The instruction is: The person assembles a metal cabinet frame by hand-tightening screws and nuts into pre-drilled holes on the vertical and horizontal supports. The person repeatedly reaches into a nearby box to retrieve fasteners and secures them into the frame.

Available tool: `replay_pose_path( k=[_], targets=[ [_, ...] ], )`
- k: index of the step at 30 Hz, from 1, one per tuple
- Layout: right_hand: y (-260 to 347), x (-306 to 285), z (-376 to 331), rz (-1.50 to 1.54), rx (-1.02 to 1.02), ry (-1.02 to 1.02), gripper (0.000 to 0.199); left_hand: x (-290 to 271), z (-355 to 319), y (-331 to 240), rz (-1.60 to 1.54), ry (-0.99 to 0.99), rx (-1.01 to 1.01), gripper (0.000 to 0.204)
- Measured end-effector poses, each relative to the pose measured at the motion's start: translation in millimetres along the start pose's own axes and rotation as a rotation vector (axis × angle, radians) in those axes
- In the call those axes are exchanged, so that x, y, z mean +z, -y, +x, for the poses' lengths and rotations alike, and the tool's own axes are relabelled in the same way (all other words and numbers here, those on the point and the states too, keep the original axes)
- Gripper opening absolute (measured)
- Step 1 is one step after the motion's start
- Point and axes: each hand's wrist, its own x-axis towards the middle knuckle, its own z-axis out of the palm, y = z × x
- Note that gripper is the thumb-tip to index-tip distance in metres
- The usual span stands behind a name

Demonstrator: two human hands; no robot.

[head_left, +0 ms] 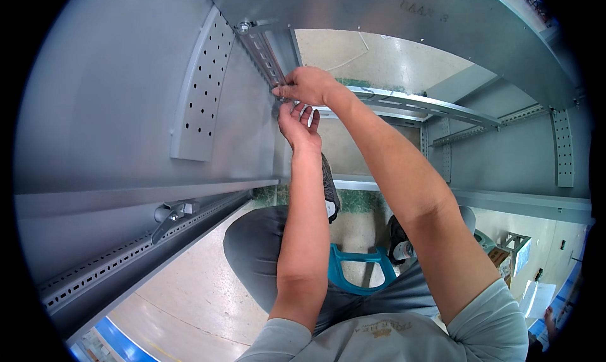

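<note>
Both of my hands work at the lower end of a slotted metal rail [264, 54] on the left wall inside a grey metal cabinet. My right hand [309, 85] reaches across from above, thumb and fingers pinched at the rail's end. Just below it, my left hand [299, 127] is raised palm up with curled fingers, its thumb side against the same spot. Whatever small part lies between the fingertips is too small and covered to make out. A bolt [244, 26] shows at the rail's upper end.
A perforated plate [201, 87] is fixed to the left wall. Slotted crossbars [423, 101] span the cabinet. A latch [169, 218] juts from the lower left frame. A teal plastic stool [344, 278] stands between my legs. A box [499, 257] lies at the right.
</note>
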Motion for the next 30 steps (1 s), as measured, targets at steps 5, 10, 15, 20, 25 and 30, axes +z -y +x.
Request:
replay_pose_path(
  k=[5,10,15,20,25,30],
  targets=[
    [0.1,1.6,3.4,0.014,-0.005,0.011,0.052,-2.9,22.9,-2.1,0.096,0.056,0.091,0.041],
    [-0.9,1.0,1.7,-0.007,-0.003,-0.009,0.052,3.0,4.6,-3.2,0.045,0.016,0.008,0.043],
    [2.7,0.2,1.2,-0.008,-0.002,-0.005,0.054,-1.7,20.0,-1.9,0.012,0.114,0.130,0.041],
    [2.6,-5.2,-3.4,0.001,0.030,-0.009,0.059,3.5,4.7,-1.6,-0.008,0.018,-0.035,0.035],
    [8.2,-4.9,-6.3,0.044,0.008,0.005,0.060,-17.2,38.0,6.3,-0.018,0.183,0.092,0.039],
    [0.0,-5.8,-4.7,0.010,0.034,-0.012,0.062,11.7,-2.9,-2.5,-0.085,0.046,-0.028,0.036]
  ],
)
